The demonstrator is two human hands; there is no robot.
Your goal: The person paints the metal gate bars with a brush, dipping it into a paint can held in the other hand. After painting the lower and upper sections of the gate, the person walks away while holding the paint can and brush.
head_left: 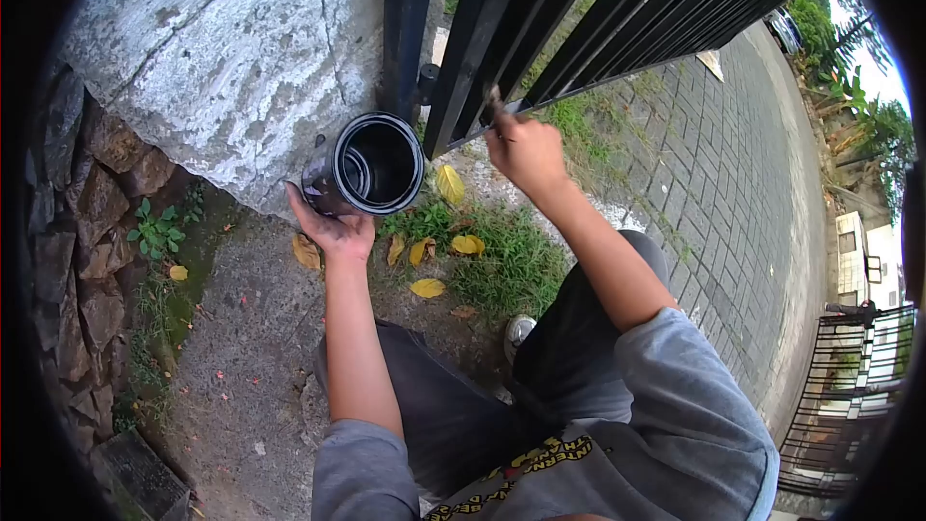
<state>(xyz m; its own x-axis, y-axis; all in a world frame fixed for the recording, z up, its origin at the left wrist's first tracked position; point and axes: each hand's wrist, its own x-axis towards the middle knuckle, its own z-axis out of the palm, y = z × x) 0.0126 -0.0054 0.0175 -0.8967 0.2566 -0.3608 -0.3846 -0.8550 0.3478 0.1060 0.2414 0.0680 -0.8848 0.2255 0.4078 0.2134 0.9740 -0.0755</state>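
My left hand (336, 233) cups a paint can (325, 183) from below and the side. The can is tilted toward me, its open mouth and dark inside showing, with black paint smeared over its rim and wall. My right hand (529, 152) is closed around a small paintbrush (498, 112), whose dark end points up against the lower bars of a black metal gate (569, 39). Fingers wrapped round the handle hide most of it. Dark stains mark the fingers of my left hand.
A pale, rough concrete wall (241, 58) rises at the left, beside the black gate post (405, 29). Below lie grass (506, 270) and yellow leaves (427, 287). Stacked stones (106, 260) edge the left side; a paved drive (714, 154) runs along the right.
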